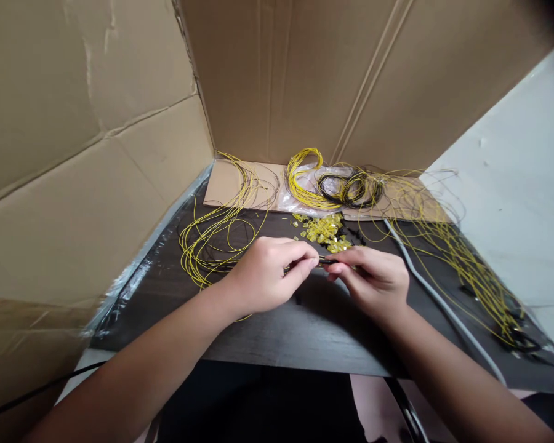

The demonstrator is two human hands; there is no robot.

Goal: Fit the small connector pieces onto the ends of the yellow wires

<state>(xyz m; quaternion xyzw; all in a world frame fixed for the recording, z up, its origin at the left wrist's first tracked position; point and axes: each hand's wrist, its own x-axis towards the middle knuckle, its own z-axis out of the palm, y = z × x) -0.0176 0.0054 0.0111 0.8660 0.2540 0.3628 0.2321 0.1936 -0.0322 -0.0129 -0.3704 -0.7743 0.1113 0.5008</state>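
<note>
My left hand (277, 271) pinches a thin black wire (324, 261) between thumb and fingertips, above the middle of the dark tabletop. Facing it a short way to the right, my right hand (373, 277) is closed on the same dark strand, near what looks like a small black end piece mostly covered by the fingers. Beyond both hands lies a heap of small clear yellow pieces (325, 231). Loose yellow wires (207, 237) loop across the table on the left and run behind my left hand; whether they join the held strand is hidden.
Coiled yellow wire (300, 184) and coiled black wire (351, 189) rest on plastic at the back. Small black pieces (356, 235) lie beside the heap. A grey cable (429, 283) crosses the right side, near more yellow wires (471, 264). Cardboard walls (305, 74) stand behind and left.
</note>
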